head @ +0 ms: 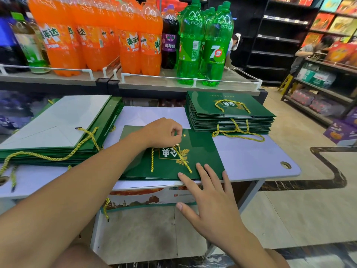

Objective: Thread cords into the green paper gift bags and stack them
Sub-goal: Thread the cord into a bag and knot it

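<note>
Where the pale table (251, 157) crossed mid-frame, we noted at centre left a pile of green bags (58, 120), top one grey side up, cords trailing. At centre our left hand (162, 133) was curled, thumb and forefinger pinching the yellow cord (184, 161) on the flat green gift bag (204, 151). Lower centre right, our right hand (212, 202) lay with fingers straight and spread, tips pressing the bag's near edge, gripping nothing. Upper right of the table was a neat stack of corded bags (231, 113), just beside the middle bag. Soda bottles (135, 35) stood above.
</note>
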A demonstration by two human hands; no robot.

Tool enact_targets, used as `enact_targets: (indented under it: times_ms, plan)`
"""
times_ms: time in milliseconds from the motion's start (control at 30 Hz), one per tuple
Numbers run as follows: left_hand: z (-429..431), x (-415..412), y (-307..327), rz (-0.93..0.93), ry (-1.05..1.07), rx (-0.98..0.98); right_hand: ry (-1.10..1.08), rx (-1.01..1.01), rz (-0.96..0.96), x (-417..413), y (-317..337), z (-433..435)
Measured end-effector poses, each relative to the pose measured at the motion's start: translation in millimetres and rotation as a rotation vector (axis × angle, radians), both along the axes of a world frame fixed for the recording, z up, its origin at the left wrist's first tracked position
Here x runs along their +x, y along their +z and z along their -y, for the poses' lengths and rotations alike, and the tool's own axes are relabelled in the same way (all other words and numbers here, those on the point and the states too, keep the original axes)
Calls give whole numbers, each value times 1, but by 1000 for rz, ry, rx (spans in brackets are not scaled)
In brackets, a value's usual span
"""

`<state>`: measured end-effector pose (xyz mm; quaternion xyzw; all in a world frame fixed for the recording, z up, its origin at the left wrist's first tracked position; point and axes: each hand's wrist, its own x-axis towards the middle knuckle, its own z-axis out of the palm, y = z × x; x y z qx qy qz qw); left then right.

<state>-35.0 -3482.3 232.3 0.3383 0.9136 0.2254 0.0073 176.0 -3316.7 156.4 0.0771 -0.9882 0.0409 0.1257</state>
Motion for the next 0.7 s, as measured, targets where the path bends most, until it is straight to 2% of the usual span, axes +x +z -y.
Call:
enact_targets:
  times_ms: [300, 433, 567, 700]
  plan:
    - [5, 5, 0, -45, -40, -42, 28, -29, 42, -3, 14, -6]
    - [20, 20, 5, -86, -20, -41, 88, -45, -9, -20, 38, -16]
    - [44, 47, 1, -74, 59, 16, 213, 44, -18, -47, 60, 1]
    - [72, 82, -9, -122, 135, 120, 278, 191, 116, -56, 65, 26]
